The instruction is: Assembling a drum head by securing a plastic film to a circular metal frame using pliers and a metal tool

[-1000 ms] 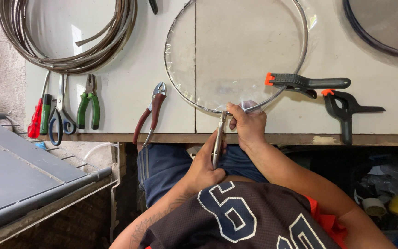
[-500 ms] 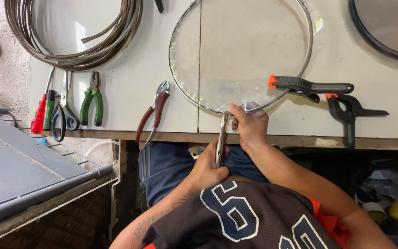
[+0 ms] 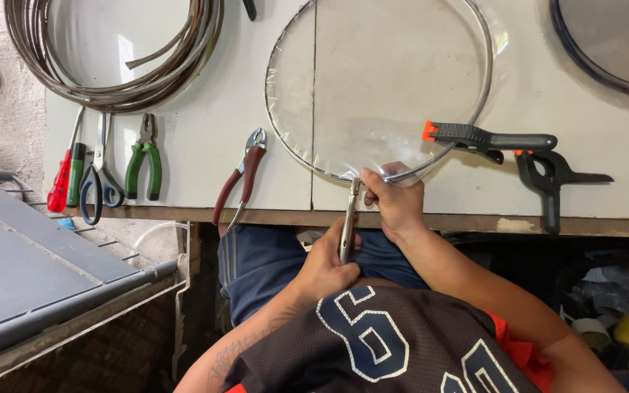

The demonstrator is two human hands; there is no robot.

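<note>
While the right hand [image 3: 396, 202] pinches the wire hoop [image 3: 380, 87] at the worktop [image 3: 205, 138] edge, the left hand [image 3: 327, 266] fingers close on metal pliers [image 3: 348, 218] biting it; next calls for a steady squeeze.

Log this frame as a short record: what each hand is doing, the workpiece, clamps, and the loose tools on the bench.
left hand: grips the handles of metal pliers, whose nose meets the hoop's near edge
right hand: pinches the hoop rim beside the pliers
hoop: round metal ring with clear film, flat on the white bench
clamps: orange-tipped clamp on the rim at right; black clamp lying beside it
loose tools: red-handled pliers, green-handled pliers, scissors, red screwdriver
far left: coiled strip
</note>
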